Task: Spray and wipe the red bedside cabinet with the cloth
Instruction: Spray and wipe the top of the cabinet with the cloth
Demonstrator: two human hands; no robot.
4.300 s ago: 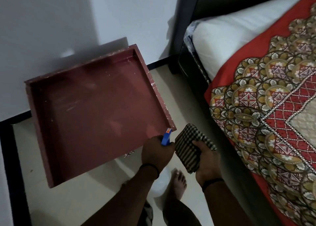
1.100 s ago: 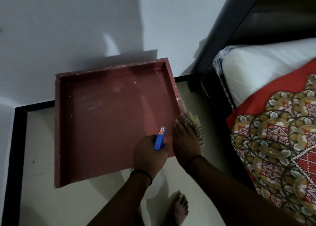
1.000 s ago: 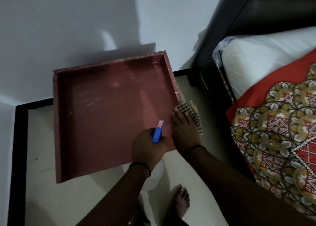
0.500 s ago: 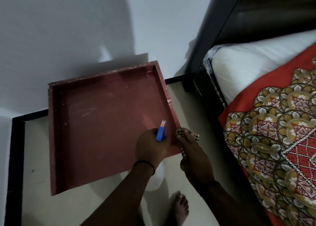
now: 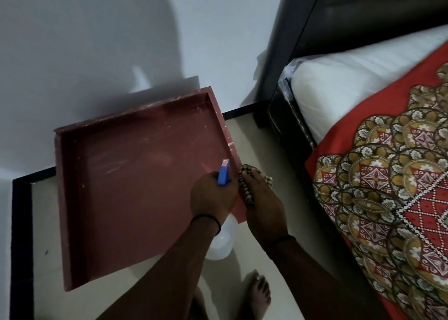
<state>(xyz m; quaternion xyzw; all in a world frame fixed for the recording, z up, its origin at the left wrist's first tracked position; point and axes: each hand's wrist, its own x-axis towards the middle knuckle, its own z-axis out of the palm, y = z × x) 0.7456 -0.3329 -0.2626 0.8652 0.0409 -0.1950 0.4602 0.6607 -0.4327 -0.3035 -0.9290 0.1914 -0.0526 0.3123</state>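
Observation:
The red bedside cabinet (image 5: 135, 181) stands against the white wall, its top a shallow tray with raised edges and pale streaks. My left hand (image 5: 212, 196) grips a spray bottle (image 5: 221, 239) over the cabinet's near right corner; its blue nozzle (image 5: 223, 173) sticks up above the fingers and the white body hangs below. My right hand (image 5: 263, 205) presses a checked cloth (image 5: 244, 186) against the cabinet's right side edge, fingers wrapped over the cloth. Most of the cloth is hidden under the hand.
A bed with a dark headboard (image 5: 351, 14), white mattress (image 5: 351, 77) and red patterned cover (image 5: 392, 179) stands close on the right. A narrow strip of beige floor (image 5: 274, 150) separates it from the cabinet. My bare foot (image 5: 258, 293) is on the floor below.
My right hand has slid the cloth back along the cabinet's right edge, from the middle of that edge toward the near corner. The left hand keeps the spray bottle in place.

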